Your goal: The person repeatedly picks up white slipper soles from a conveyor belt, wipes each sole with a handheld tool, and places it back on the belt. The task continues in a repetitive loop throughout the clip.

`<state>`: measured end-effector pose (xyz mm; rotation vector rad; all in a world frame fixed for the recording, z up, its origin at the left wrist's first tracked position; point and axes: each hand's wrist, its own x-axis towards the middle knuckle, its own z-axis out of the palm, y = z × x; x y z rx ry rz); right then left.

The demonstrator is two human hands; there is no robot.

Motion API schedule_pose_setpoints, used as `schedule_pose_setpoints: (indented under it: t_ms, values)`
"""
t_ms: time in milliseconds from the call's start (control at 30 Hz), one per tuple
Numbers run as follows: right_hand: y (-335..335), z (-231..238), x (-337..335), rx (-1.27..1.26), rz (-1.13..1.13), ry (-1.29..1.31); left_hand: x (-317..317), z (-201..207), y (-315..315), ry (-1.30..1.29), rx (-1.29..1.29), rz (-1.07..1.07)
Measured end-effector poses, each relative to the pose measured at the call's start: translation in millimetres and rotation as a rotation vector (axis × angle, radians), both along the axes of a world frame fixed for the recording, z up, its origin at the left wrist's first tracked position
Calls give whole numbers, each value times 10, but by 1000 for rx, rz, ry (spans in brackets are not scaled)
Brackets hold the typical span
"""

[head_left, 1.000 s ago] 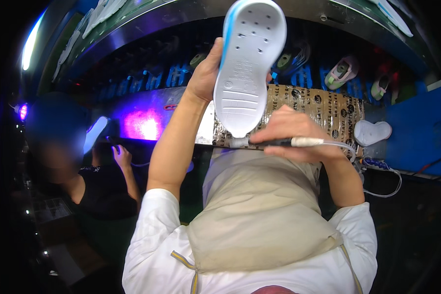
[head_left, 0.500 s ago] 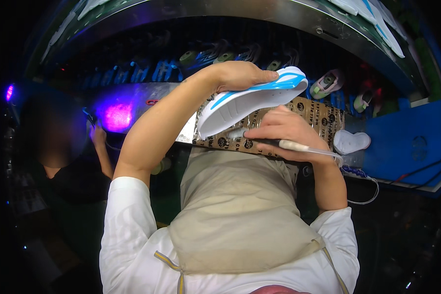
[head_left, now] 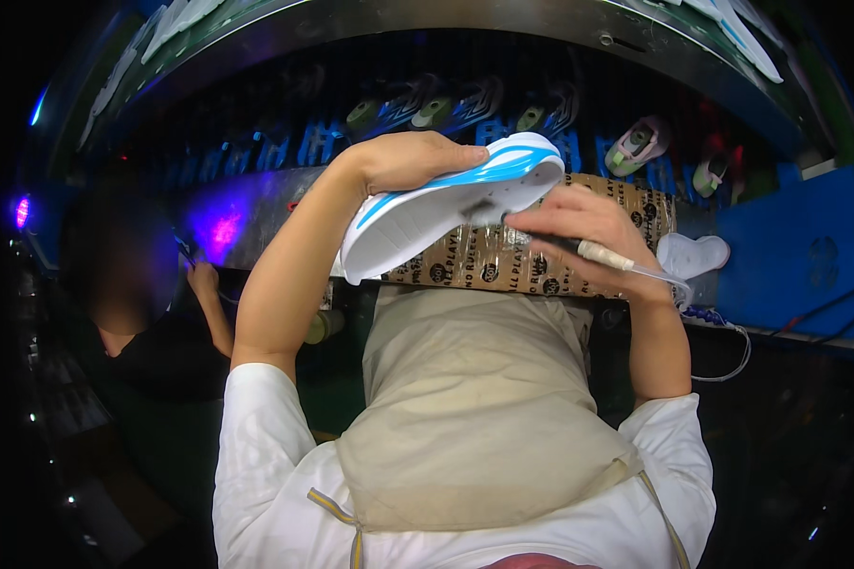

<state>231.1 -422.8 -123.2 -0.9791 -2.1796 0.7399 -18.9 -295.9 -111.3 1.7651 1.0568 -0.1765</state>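
A white shoe sole with blue trim (head_left: 413,226) is tilted above the bench, its hollow inner side toward me. My left hand (head_left: 413,161) grips it along its far rim, thumb on the blue trim and the other fingers hidden. In my right hand (head_left: 588,228) is a brush with a dark handle and a pale sleeve (head_left: 605,254), a clear tube running from its end past my wrist. The blurred bristles lie over the inside of the sole, near its middle; whether they touch it I cannot tell.
Patterned cardboard (head_left: 455,261) under clear film covers the bench. A white sole-shaped piece (head_left: 693,254) lies to the right, near a blue panel (head_left: 788,256). Shoes (head_left: 636,147) stand on a rack behind, below a metal beam (head_left: 399,43). Another person's hand (head_left: 202,278) works at left by purple light.
The sole has moved left with my left hand. My right hand has shifted right and slightly up, bringing the brush from below the sole to its inner side.
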Motion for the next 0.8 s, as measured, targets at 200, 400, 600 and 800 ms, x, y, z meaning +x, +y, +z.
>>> schedule_pose_setpoints:
  t_ms: [200, 400, 600, 800]
  values:
    - [53, 48, 68, 63, 63, -139, -195, -29, -82, -36, -39, 54]
    - [104, -3, 111, -77, 147, -166, -451, -304, -159, -211, -138, 205]
    - [67, -176, 194, -46, -101, 442, -753, 46, -117, -693, -3, 435]
    - [23, -436, 138, -149, -177, 454, -1067, 1394, 1061, -1228, 110, 562]
